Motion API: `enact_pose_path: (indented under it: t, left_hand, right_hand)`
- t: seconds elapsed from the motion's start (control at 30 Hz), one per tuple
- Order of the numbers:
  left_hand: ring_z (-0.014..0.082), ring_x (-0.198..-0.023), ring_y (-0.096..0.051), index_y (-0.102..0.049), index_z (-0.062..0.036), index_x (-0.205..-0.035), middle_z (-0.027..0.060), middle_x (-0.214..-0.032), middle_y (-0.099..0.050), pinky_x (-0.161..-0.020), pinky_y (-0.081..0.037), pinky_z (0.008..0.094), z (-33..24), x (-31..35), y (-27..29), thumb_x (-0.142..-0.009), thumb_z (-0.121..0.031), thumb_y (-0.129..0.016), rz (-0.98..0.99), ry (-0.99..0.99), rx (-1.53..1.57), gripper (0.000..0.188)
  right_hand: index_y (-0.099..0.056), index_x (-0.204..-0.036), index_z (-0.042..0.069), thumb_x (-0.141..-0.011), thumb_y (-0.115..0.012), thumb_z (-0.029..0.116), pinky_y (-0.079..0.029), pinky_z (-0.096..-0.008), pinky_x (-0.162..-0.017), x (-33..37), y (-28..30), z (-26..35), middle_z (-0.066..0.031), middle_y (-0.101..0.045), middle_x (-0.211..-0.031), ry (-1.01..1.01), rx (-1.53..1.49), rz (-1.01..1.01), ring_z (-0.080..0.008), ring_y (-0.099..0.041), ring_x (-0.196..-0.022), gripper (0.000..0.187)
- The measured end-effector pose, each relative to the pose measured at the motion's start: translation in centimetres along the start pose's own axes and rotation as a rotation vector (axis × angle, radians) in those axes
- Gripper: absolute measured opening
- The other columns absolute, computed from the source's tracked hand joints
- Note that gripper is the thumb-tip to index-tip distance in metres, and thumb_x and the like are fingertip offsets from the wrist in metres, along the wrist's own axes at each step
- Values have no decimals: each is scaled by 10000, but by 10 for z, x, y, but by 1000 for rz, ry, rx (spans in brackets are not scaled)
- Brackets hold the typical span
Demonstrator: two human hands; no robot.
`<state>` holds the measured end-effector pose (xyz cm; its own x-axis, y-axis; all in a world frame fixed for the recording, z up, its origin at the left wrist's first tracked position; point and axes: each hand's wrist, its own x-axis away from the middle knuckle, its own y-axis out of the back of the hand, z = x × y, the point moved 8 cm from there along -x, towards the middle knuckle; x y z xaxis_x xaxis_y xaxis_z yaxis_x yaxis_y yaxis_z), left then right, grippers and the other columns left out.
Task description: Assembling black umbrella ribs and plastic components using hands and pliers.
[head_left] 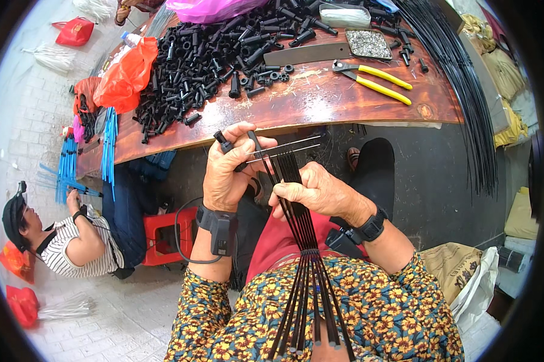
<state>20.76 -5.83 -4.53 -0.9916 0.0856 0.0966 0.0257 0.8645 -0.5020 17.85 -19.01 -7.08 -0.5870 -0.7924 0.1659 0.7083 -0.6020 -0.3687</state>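
Clock centred between left hand and right hand, 12 o'clock straight ahead. Black rod bundle plugs gap between them. Bare tabletop strip at 12, way in from near side; dark blade lies farther back. Parts heap blocks 11. Yellow-handled pliers between 1 and 2, long rods barring 2. Knee at 3. Red stool, 8.

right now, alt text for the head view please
A person's left hand holds a black tubular part and thin metal wires while the right hand grips a bundle of black rods; beyond, a wooden table bears heaped black parts and yellow-handled pliers.
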Motion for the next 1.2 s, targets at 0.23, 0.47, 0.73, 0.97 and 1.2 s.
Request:
enact_pose_path:
  t: [0.23,0.47,0.73,0.97,1.2]
  left_hand:
    - [234,-805,-684,-537,-54,-1210,134,-979,-651,-671,-620,376,6,-3,3,-908,-65,-637,21,-2,135,318]
    - [247,-804,-693,-539,-47,-1217,164,-1007,-672,-673,-622,393,7,-3,7,-883,-33,-655,-1,14,144,353]
    - [259,-818,-695,-551,-40,-1215,179,-1012,-676,-699,-617,388,5,-3,7,-889,-47,-652,-18,5,114,341]
    - [275,-862,-695,-557,-27,-1230,165,-1021,-664,-730,-610,394,7,-4,6,-882,-58,-666,14,15,103,366]
    - [269,-898,-690,-554,-15,-1257,162,-1020,-659,-761,-612,404,10,-2,5,-859,-38,-678,18,11,104,417]
  right_hand:
    - [-687,-856,-64,-954,-572,253,-539,-262,-609,0,0,3,-129,-701,-718,36,8,-22,-150,-677,-653,351]
    - [-689,-917,-63,-984,-544,232,-562,-284,-697,1,2,3,-118,-714,-784,-25,56,-15,-171,-702,-738,336]
    - [-689,-932,-59,-984,-555,238,-567,-287,-710,0,3,-2,-110,-712,-806,-38,16,-18,-174,-706,-761,330]
    - [-687,-934,-62,-986,-553,242,-570,-292,-712,-2,3,0,-109,-713,-814,-34,19,-4,-176,-708,-768,336]
    - [-691,-938,-66,-988,-549,256,-564,-280,-704,-1,2,2,-127,-719,-798,-32,46,2,-172,-705,-760,355]
